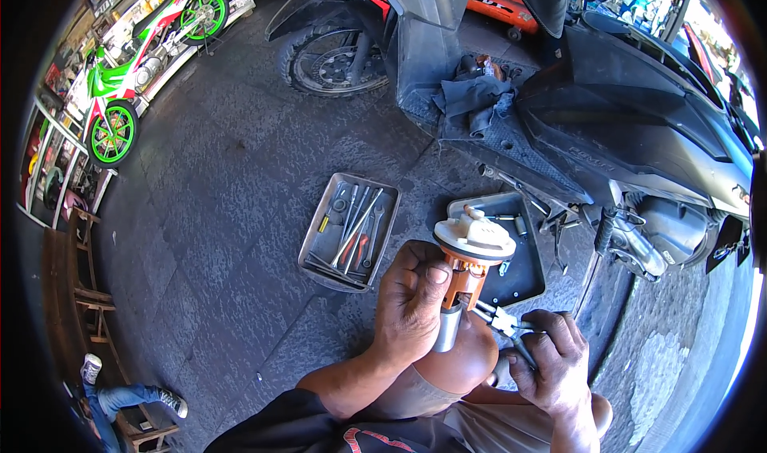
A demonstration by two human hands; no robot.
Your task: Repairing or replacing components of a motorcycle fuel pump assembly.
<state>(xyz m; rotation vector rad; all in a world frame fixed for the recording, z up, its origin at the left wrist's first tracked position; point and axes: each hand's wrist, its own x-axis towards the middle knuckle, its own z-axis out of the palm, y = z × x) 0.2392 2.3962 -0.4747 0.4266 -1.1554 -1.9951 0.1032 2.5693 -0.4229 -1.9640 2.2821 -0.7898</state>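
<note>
Head view: left hand (pixel 414 303) clamps an orange-and-white cylindrical unit (pixel 466 276) between thumb and fingers, above the person's knee (pixel 457 365); right hand (pixel 555 361) curls round pliers (pixel 505 323), handles parted, tips at the unit's orange lower part, contact unclear. Unit blocks part of the right tray's (pixel 523 263) left edge; small metal parts lie toward that tray's far edge. Left tray (pixel 317 218): wrench (pixel 374 233) near right edge, yellow-handled screwdriver (pixel 323 224) near left edge. Dark scooter (pixel 631 117) fills upper right, dark cloth (pixel 478 100) on its footboard, red machine (pixel 495 7) behind. Green-and-red motorcycle (pixel 112 81) upper left; bench (pixel 60 293) lower left, another person's jeans-clad leg (pixel 128 399) beside it. Writing: lettering on scooter side panel and red machine, emblem on scooter front, red-outlined print on person's dark shirt (pixel 319 433).
</note>
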